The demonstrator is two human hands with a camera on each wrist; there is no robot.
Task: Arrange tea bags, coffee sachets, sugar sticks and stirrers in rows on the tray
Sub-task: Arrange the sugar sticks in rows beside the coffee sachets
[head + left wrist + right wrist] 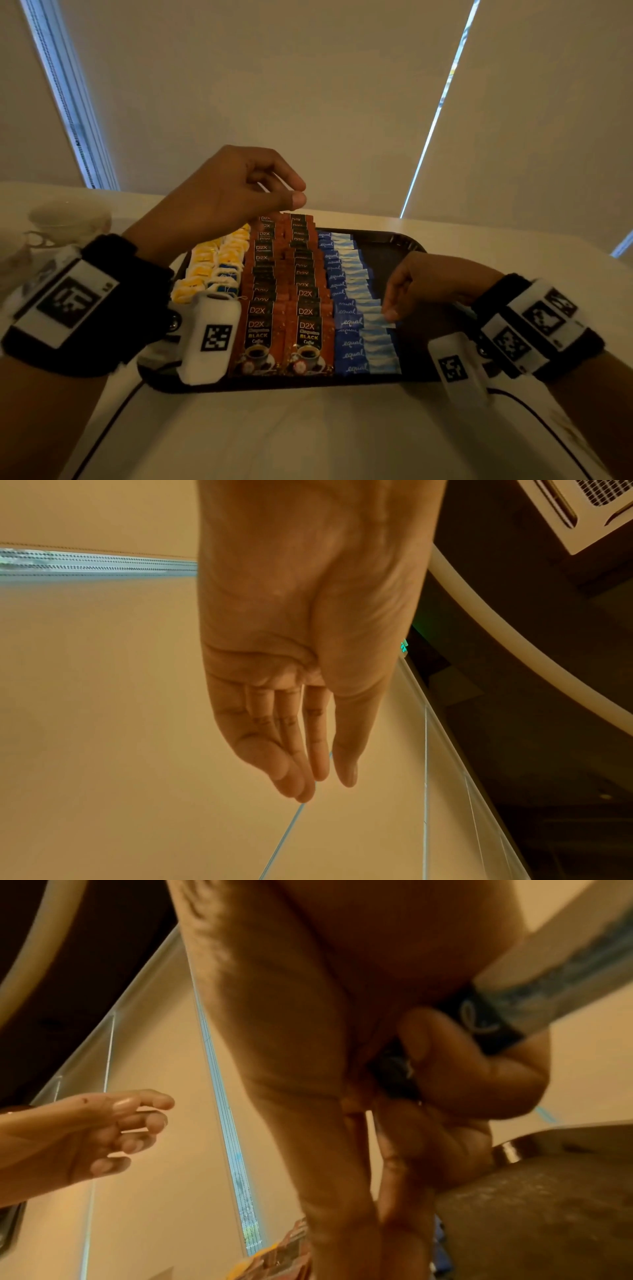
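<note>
A dark tray [407, 240] holds rows: yellow tea bags [212, 263] on the left, two columns of D2X coffee sachets [308, 310] in the middle, blue sugar sticks [352, 298] on the right. My left hand [299, 193] hovers above the far end of the coffee columns, fingers relaxed and empty, as the left wrist view confirms [325, 783]. My right hand [390, 314] sits low at the right edge of the sugar row, its fingertips on a stick's pale end. In the right wrist view its curled fingers [462, 1074] grip blue sugar sticks [496, 1026]. No stirrers are visible.
Pale teacups [68, 216] stand on the white table [308, 442] to the left of the tray. A black cable [113, 421] runs along the table near me. A bare strip of tray [390, 263] lies to the right of the sugar sticks. Window blinds hang behind.
</note>
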